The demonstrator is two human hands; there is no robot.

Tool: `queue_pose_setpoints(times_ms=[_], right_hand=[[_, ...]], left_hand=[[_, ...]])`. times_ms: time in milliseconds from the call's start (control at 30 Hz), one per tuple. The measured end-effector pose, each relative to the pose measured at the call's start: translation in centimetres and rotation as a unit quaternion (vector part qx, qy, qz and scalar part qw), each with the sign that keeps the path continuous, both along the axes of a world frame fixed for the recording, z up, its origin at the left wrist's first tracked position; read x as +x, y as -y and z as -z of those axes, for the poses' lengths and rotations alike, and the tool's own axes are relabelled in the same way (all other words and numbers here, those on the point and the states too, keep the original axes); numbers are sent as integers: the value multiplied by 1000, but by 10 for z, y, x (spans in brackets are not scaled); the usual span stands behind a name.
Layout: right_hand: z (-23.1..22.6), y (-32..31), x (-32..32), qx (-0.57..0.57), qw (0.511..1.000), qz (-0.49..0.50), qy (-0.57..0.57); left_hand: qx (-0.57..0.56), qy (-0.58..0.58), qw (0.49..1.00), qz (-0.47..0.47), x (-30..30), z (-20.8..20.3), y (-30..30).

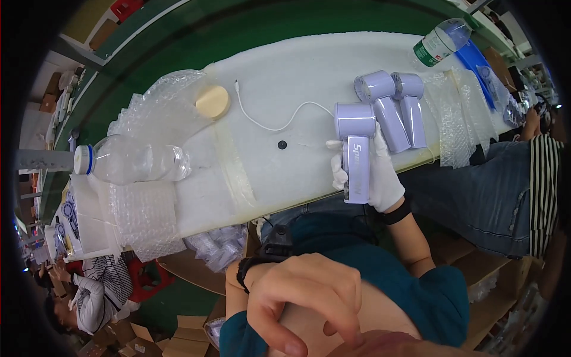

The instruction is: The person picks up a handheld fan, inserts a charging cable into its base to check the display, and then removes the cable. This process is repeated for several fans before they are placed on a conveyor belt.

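My right hand point(386, 181), in a white glove, is closed round a lavender handheld fan point(357, 169), held upright over the front edge of the table with its round head away from me. Two more lavender handheld fans, a nearer one point(389, 122) and a farther one point(411, 110), lie just right of it. A white cable point(279, 128) curves across the tabletop toward the held fan's head; whether it is plugged in I cannot tell. My bare left hand point(303, 291) is raised close to the camera, fingers loosely bent, thumb and forefinger apart, with nothing visible in it.
On the white table point(297, 65) sit a cream round disc point(212, 102), a small black disc point(282, 144), bubble wrap point(143, 217) and a large clear bottle point(134, 159). A green-labelled bottle point(443, 41) stands far right. A person in jeans point(476, 190) sits at the right.
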State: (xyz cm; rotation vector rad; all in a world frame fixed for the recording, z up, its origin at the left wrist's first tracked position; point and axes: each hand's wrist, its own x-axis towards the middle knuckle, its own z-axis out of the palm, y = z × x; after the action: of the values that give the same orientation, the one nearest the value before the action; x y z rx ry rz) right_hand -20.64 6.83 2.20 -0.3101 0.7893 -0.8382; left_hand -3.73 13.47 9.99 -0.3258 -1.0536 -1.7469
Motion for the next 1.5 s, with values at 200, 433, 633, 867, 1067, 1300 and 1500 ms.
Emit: queue_pose_setpoints(times_ms=[200, 433, 633, 867, 1067, 1300, 1500], right_hand=[[2, 1, -1, -3, 1000, -16, 14], [16, 5, -9, -17, 996, -42, 82], [17, 6, -10, -17, 993, -57, 106], [22, 8, -19, -65, 984, -78, 144], [18, 8, -14, -27, 987, -60, 150], [22, 7, -9, -16, 987, -33, 157], [21, 7, -11, -18, 986, -25, 162]], left_hand=[[-82, -60, 994, 42, -5, 5, 20], [-107, -63, 991, 40, -8, 9, 29], [-7, 21, 999, 33, 12, 24, 26], [214, 275, 907, -237, 19, 23, 21], [245, 314, 873, -281, 19, 35, 18], [305, 350, 822, -328, 23, 53, 16], [338, 350, 808, -333, 27, 73, 11]])
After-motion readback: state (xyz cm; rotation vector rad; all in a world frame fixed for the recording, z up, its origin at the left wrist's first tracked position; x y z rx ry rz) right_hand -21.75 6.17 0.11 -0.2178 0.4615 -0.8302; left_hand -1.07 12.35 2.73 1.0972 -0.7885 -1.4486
